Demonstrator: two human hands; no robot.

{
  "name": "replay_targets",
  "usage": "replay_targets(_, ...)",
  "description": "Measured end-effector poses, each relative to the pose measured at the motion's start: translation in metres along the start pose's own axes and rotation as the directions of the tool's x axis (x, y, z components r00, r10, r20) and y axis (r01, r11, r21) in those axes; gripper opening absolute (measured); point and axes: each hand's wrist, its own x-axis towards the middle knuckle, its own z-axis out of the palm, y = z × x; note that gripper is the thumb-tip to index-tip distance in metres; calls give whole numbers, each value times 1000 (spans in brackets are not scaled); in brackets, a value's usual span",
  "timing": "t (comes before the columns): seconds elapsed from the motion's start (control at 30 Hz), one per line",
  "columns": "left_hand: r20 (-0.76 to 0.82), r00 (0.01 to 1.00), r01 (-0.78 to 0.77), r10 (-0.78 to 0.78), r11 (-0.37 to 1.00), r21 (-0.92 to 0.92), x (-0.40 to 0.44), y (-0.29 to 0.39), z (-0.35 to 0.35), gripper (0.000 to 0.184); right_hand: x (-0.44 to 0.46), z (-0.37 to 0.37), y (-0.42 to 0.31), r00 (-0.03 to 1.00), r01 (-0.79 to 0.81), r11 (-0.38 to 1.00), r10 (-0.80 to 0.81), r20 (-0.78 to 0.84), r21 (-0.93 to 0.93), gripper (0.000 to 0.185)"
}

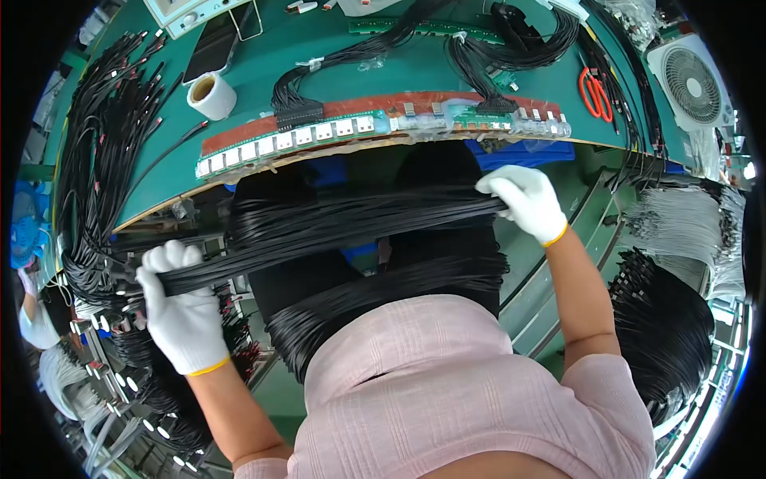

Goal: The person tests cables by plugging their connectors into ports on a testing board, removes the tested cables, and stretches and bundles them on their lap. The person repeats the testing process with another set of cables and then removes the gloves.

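A long bundle of black cables [343, 231] stretches across my lap between both hands. My left hand [179, 303], in a white knit glove, is closed around the bundle's left end. At the right end, my right hand [527, 199], gloved the same way, grips the strands with fingers and thumb pressed together. More black cables [391, 287] lie across my thighs beneath the held bundle. In front of me, along the table edge, sits a long circuit board strip [287, 144] with white connectors and black cable harnesses plugged in.
On the green table [263, 68] are a phone [214, 48], a tape roll [211, 96], red-handled scissors [594, 92] and a small fan [690, 84]. Black cables [104, 144] hang over the table's left side. Thick cable bundles [662, 327] hang at my right.
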Motion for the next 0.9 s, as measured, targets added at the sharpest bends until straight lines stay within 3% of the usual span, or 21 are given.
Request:
replay_targets(0.1, -203, 976, -75, 77, 997, 19, 13, 39, -34, 24, -2, -30, 30, 985, -5, 1000, 3, -174, -10, 31)
replay_targets(0.13, -77, 996, -50, 47, 998, -41, 23, 53, -76, 28, -3, -43, 40, 974, -30, 1000, 29, -223, 0, 30)
replay_targets(0.2, -330, 943, -68, 40, 995, -71, 40, 66, -102, 32, -12, -68, 48, 938, -81, 996, 68, -340, -24, 29)
replay_targets(0.27, -266, 963, 32, -32, 999, -5, 64, 68, -178, 36, -23, -86, 52, 907, -44, 998, 22, -420, -42, 25)
replay_targets(0.3, -218, 936, 94, -276, 794, -600, 62, 53, -186, 40, -34, -85, 38, 893, -41, 999, 26, -449, -22, 24)
replay_targets(0.33, -30, 930, 281, -366, 761, -584, 54, 22, -183, 44, -43, -78, 23, 878, -36, 999, 32, -477, 0, 22)
replay_targets(0.37, -483, 853, 145, -197, 979, -142, 45, -17, -140, 47, -49, -72, 17, 881, -16, 998, -15, -473, -61, 22)
replay_targets(0.4, -385, 867, 259, -317, 946, -195, 31, -50, -118, 48, -54, -67, 11, 882, 5, 992, -64, -467, -125, 22)
replay_targets(0.43, -335, 889, 271, -312, 949, -163, 8, -81, -86, 45, -58, -65, 9, 883, 20, 982, -106, -457, -190, 21)
replay_targets(0.47, -167, 914, 339, -370, 922, -187, -14, -101, -39, 37, -58, -64, 17, 889, 92, 968, -187, -419, -235, 22)
replay_targets(0.5, -73, 895, 408, -440, 873, -269, -29, -119, -17, 29, -59, -63, 19, 889, 69, 973, -161, -429, -222, 21)
replay_targets(0.53, -165, 820, 469, -549, 808, -358, -41, -131, -5, 25, -57, -62, 19, 890, 51, 976, -141, -434, -212, 20)
replay_targets(0.6, -139, 816, 502, -560, 808, -307, -46, -137, 6, 26, -50, -59, 24, 883, -70, 992, 15, -470, -100, 19)
replay_targets(0.63, -75, 864, 471, -497, 853, -227, -44, -133, 7, 28, -43, -54, 32, 877, -78, 979, -23, -480, -188, 19)
replay_targets(0.67, 17, 900, 429, -436, 875, -224, -42, -127, 10, 35, -33, -54, 66, 825, 63, 857, -333, -456, -512, 21)
replay_targets(0.73, 86, 925, 381, -371, 894, -234, -39, -113, 23, 39, -41, -17, 32, 788, 157, 844, -420, -450, -514, 19)
replay_targets(0.77, 130, 923, 384, -361, 877, -289, -39, -110, 25, 41, -50, 3, 13, 909, 232, 952, -286, -304, -201, 18)
replay_targets(0.8, 184, 922, 384, -341, 865, -323, -42, -111, 27, 42, -60, 24, -1, 975, 210, 968, -196, -106, 141, 18)
replay_targets(0.83, 244, 916, 391, -319, 849, -357, -45, -115, 32, 43, -63, 44, -5, 953, 163, 946, -225, 204, 281, 22)
replay_targets(0.87, 305, 906, 402, -295, 827, -393, -48, -119, 37, 44, -60, 61, -24, 867, -31, 948, -132, 480, 318, 35)
replay_targets(0.9, 345, 881, 452, -323, 787, -420, -53, -121, 44, 44, -54, 85, -17, 789, -4, 849, -321, 523, 528, 46)
